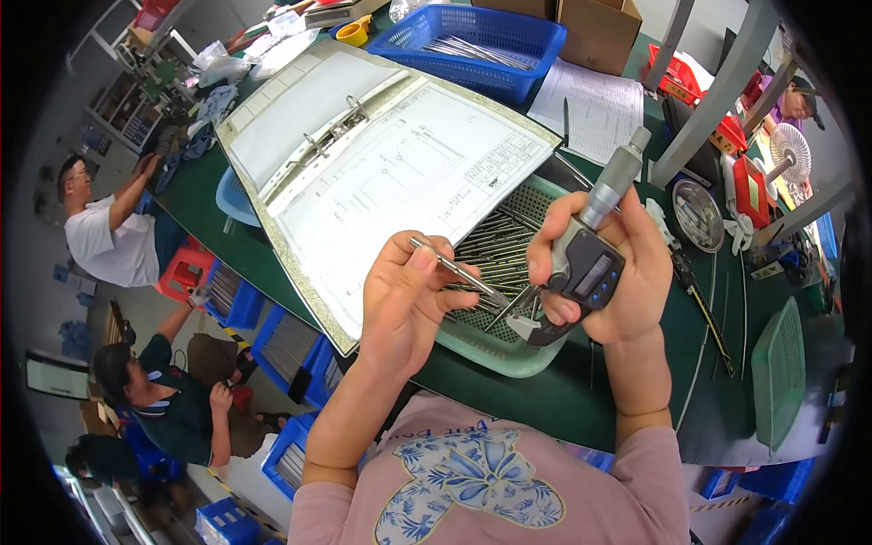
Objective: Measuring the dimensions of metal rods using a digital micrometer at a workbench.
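In the head view, an open ring binder [296, 268] is laid on a dark green table [563, 400]. At the binder's near right corner, a slim metal rod [450, 265] is pinched between the thumb and fingers of the left hand [400, 300]. Just right of the binder, a digital micrometer [592, 263] is clamped in the right hand [636, 282], its display turned upward. The hands are held apart; the rod's end is pointed toward the micrometer's frame, though whether the two are touching cannot be told. Beneath the hands, a pale green basket [509, 365] filled with similar rods is partly covered by the binder's right edge. Beyond the binder, more rods are held in a blue basket [454, 82]; to its far right, a pen [566, 121] is laid on printed sheets [604, 95]. Well left of the binder, a person in a white shirt [109, 236] is seen.
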A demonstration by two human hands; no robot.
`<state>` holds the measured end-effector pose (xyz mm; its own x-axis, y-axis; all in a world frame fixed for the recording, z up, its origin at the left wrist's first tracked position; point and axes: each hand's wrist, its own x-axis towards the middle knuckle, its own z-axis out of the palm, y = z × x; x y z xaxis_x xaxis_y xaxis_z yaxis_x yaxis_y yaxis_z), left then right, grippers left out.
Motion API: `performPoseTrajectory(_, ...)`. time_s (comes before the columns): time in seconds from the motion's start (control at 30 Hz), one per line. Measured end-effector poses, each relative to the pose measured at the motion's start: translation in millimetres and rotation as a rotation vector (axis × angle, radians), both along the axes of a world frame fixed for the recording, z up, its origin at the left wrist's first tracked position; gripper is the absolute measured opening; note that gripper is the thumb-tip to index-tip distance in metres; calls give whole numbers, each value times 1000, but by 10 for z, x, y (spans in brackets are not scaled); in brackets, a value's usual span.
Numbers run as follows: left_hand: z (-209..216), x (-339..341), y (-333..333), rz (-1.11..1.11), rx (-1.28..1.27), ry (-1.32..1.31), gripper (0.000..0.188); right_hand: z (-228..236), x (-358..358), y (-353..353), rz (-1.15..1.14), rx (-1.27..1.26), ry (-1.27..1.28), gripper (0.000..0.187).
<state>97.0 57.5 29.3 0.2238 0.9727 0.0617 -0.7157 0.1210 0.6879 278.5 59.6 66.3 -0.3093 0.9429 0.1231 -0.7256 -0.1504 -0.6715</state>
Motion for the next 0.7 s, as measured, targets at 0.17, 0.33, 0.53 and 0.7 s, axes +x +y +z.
performPoseTrajectory(0.17,10,8,-22,48,-40,77,18,7,7,-14,-22,48,-100,57)
performPoseTrajectory(0.33,17,12,-55,59,-83,109,16,19,-16,-39,-39,82,-113,56)
performPoseTrajectory(0.53,27,61,-74,41,-161,194,16,8,-3,-77,-18,129,-253,60)
performPoseTrajectory(0.7,28,76,-104,19,-160,192,17,36,-51,-108,-89,128,-328,58)
